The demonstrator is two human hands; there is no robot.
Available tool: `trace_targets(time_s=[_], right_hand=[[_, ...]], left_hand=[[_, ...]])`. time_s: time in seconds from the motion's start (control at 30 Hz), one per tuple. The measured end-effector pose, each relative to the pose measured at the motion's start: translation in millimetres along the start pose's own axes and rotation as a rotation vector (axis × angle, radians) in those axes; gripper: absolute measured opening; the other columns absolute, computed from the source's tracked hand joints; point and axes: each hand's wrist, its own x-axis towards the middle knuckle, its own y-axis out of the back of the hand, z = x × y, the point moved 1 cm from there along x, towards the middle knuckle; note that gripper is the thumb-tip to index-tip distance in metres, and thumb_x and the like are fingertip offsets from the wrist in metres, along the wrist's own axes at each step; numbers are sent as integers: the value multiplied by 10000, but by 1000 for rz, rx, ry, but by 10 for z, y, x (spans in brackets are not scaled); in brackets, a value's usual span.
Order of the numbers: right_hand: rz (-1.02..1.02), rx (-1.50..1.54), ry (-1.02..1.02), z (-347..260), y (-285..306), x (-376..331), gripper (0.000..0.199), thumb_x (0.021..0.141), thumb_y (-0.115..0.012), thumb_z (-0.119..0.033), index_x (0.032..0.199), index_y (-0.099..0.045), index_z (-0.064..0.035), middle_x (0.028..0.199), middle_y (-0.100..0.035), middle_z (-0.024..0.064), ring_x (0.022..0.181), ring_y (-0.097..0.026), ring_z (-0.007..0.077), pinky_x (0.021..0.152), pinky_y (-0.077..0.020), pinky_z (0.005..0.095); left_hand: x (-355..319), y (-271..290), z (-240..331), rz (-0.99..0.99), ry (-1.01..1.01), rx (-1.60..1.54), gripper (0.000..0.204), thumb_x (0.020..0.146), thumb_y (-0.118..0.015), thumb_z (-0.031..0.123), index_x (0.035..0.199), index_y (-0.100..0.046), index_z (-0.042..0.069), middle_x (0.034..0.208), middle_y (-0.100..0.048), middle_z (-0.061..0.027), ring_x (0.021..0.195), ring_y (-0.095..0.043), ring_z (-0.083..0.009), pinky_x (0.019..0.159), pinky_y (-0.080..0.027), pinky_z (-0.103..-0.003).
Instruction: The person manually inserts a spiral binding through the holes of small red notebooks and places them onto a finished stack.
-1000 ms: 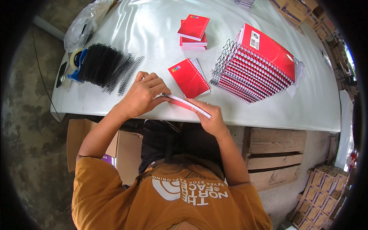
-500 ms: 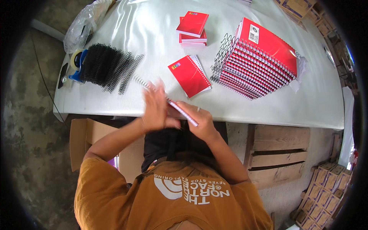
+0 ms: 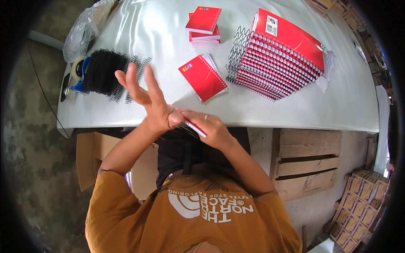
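Note:
My right hand (image 3: 215, 131) grips a small red notebook (image 3: 195, 127) with white page edges, held tilted at the table's near edge. My left hand (image 3: 154, 105) is open, fingers stretched up and apart, its thumb side against or just beside the notebook's far end. That hand hides whatever lies behind it, so I cannot see the notebook's spiral wire. Ahead of my hands lies another red notebook cover (image 3: 202, 78) with punched holes, over white punched sheets. Left of it is a pile of black spiral wires (image 3: 105, 76).
A tall stack of wire-bound red notebooks (image 3: 291, 42) stands on the right of the table (image 3: 156, 38). Smaller red notebooks (image 3: 204, 21) are piled at the back. A blue tape dispenser (image 3: 80, 86) and clear plastic bag (image 3: 82, 38) sit left. Below is an open carton (image 3: 86, 162).
My left hand has turned and spread its fingers upward, moving slightly left. The spiral wire that stuck out beyond the notebook no longer shows. The view has shifted slightly.

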Motion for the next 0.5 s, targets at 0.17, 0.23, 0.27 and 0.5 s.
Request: trace_targets(time_s=[0.17, 0.23, 0.27, 0.5], right_hand=[[79, 110, -174, 69, 156, 21, 436, 745, -598, 22, 1175, -544, -20, 1081, -624, 169, 930, -632, 320, 765, -518, 371], [43, 166, -105, 71, 57, -58, 429, 757, -613, 0, 1179, -544, -33, 1066, -629, 166, 916, -632, 325, 762, -516, 372], [0, 192, -137, 14, 118, 86, 415, 775, -617, -34, 1183, -540, -33, 1039, -635, 167, 903, -630, 335, 768, -512, 358], [47, 400, -319, 135, 152, 19, 323, 821, -604, -86, 1138, -568, -36, 1007, -641, 176, 865, -652, 292, 700, -502, 329]], left_hand=[[225, 207, 486, -399, -290, 0, 927, 737, -502, 703, 1240, -392, -67, 1227, -402, -309, 1061, -432, -484, 875, -280, -680], [389, 262, 362, -199, -355, 222, 958, 760, -479, 702, 1271, -330, -95, 1228, -401, -311, 1134, -363, -520, 892, -260, -690], [368, 233, 259, -119, -112, 164, 965, 762, -479, 696, 1295, -312, -91, 1255, -383, -308, 1172, -339, -510, 914, -240, -683], [289, 249, 590, -290, -92, 99, 748, 766, -612, 514, 1286, -452, 0, 1257, -488, -157, 1196, -433, -352, 1036, -191, -512]])
